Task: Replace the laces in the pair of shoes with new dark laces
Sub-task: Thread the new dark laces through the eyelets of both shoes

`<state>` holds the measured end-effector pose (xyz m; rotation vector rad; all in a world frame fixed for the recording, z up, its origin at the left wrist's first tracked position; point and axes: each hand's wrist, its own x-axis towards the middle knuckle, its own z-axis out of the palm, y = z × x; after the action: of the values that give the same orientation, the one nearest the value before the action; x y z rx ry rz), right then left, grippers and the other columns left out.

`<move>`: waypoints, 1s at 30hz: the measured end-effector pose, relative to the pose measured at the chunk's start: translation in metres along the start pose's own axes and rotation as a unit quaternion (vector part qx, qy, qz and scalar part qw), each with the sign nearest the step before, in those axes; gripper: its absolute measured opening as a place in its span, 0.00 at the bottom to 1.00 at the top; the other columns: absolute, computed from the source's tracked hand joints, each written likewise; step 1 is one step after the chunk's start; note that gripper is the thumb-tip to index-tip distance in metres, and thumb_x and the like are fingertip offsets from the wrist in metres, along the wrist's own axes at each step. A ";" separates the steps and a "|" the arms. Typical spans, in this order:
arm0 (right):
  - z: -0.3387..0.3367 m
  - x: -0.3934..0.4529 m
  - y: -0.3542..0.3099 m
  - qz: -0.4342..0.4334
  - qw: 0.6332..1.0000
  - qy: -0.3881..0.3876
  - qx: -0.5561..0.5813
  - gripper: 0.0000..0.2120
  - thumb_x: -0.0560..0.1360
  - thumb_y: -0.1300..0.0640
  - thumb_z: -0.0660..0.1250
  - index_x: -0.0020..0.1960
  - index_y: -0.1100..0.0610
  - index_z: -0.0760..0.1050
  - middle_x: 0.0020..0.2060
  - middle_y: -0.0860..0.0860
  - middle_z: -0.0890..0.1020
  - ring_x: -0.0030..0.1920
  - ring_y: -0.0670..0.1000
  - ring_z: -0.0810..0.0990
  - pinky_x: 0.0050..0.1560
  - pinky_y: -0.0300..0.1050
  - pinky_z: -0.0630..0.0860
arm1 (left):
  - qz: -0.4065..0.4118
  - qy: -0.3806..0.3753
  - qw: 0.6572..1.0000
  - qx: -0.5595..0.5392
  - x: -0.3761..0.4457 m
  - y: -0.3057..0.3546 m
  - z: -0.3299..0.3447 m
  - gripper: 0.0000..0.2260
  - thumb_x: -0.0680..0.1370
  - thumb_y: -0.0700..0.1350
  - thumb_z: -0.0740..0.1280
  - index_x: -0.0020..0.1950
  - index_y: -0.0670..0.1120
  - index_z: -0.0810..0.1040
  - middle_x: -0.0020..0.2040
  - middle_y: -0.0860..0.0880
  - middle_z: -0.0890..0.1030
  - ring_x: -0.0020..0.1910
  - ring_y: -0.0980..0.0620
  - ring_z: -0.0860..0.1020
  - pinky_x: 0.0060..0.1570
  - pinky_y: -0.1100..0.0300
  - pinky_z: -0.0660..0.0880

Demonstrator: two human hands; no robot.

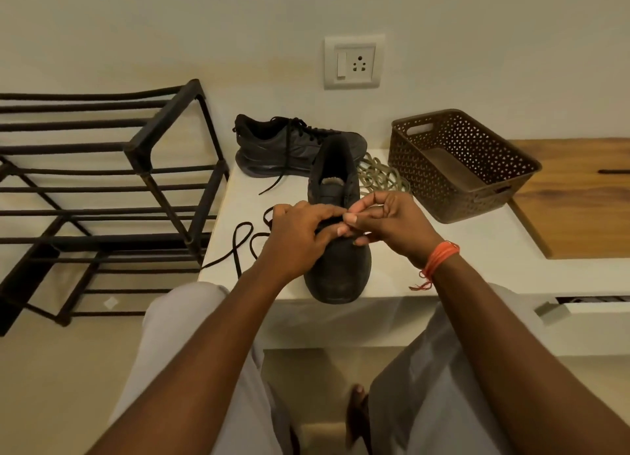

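Two knees in pale trousers (191, 335) sit closest, with a bare toe (356, 391) peeking out on the floor between them. Both arms reach forward over the white table (477, 250).

Just past the table's front edge stands a black shoe (335, 267), its toe pointing back at the person, probably so the lace holes are easy to reach. The left hand (300, 236) curls over the shoe's middle and seems to hold it steady, gripping where the lace goes in. The right hand (392, 223), with an orange thread band (439, 257) on its wrist, pinches the end of the dark lace (242, 243) between thumb and finger, likely to poke it through a hole. Most of that lace lies loose in loops on the table, left of the shoe, so this shoe looks only just begun.

Behind it, the other black shoe (293, 144) lies with a dark lace already in it. Beside the shoes sits a heap of old pale laces (378, 178), pushed out of the way. A brown plastic basket (460, 161) stands to the right, next to a wooden panel (579, 195).

Left of the table is a black metal shoe rack (102, 182). On the cream wall behind is a white switch and socket (354, 62).
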<state>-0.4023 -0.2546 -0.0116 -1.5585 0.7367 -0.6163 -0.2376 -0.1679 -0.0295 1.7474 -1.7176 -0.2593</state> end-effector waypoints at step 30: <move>0.042 -0.013 0.054 0.015 0.928 0.332 -0.166 0.17 0.63 0.52 0.81 0.46 0.55 0.78 0.40 0.47 0.81 0.40 0.44 0.79 0.43 0.36 0.77 | -0.108 0.008 0.963 0.246 0.006 0.009 0.016 0.11 0.78 0.55 0.65 0.57 0.55 0.81 0.55 0.50 0.76 0.55 0.49 0.69 0.50 0.58 0.61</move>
<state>-0.3857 -0.2203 -0.0697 -1.6431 1.4309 -1.0606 -0.2533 -0.1774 -0.0347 2.2916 -1.6742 0.1041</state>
